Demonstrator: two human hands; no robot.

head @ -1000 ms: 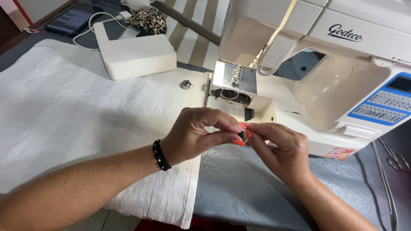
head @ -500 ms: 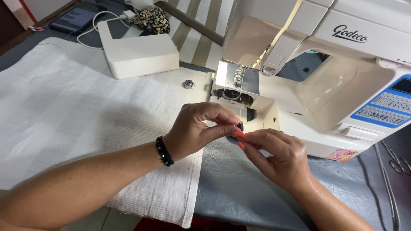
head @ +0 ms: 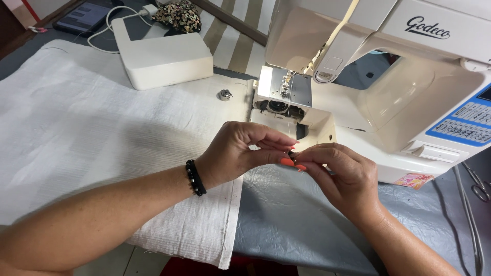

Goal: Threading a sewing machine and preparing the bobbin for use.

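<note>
My left hand (head: 240,152) and my right hand (head: 343,176) meet fingertip to fingertip over the grey table cover, just in front of the cream sewing machine (head: 388,76). Between the fingertips they pinch a small dark metal part (head: 292,154), mostly hidden by the fingers; a fine thread seems to run up from it toward the machine. A black bead bracelet (head: 195,177) sits on my left wrist. The machine's bobbin area (head: 279,106) lies open below the needle. A small metal bobbin case (head: 224,94) rests on the white cloth (head: 92,133) to the left of the machine.
A cream removable machine box (head: 163,59) stands at the back on the cloth. Behind it lie a patterned pouch (head: 179,14), a white cable and a tablet (head: 84,15). Scissors (head: 478,186) lie at the far right on the grey table cover (head: 296,220).
Both hands have stayed pinched together on the small part, shifting slightly. The view has moved so the open bobbin area is clearer.
</note>
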